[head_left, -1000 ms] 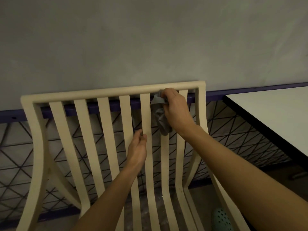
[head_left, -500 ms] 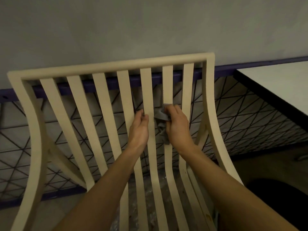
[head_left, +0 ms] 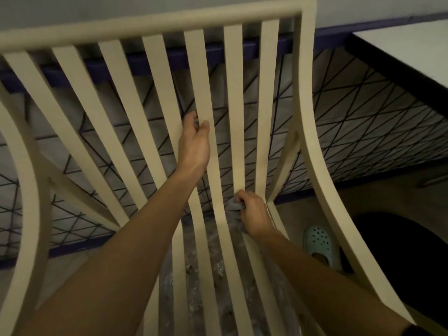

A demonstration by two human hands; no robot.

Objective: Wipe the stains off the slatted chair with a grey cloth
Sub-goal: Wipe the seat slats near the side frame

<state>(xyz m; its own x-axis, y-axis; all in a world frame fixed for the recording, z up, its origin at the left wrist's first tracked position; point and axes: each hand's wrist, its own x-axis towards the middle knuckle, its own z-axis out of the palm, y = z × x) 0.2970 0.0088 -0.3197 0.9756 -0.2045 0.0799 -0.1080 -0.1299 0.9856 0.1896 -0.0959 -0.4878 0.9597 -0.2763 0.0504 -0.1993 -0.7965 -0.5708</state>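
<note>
Both hands are closed on something: the left hand (head_left: 194,144) pinches a middle slat (head_left: 201,76) halfway up, and the right hand (head_left: 254,214) clutches the cloth (head_left: 233,206). The chair (head_left: 169,23) fills the view, cream and smooth, with a flat top rail, thick side frames that bow inward, and long thin slats that narrow together where the back bends into the seat. Behind it is a grey wall (head_left: 72,8), then a purple rail (head_left: 116,69) over a mesh (head_left: 363,112) of thin dark crossing lines. A white table (head_left: 412,52) with a dark edge stands at the right, close to the chair's frame. Mottled, stained floor (head_left: 213,267) shows between the seat slats. A pale green clog (head_left: 317,241) with round holes sits by the right frame. The cloth is a small grey wad, mostly hidden in the fist, pressed on a slat at the bend, second from the right. The left thumb lies on the slat's front, with the fingers curled behind its edge.
</note>
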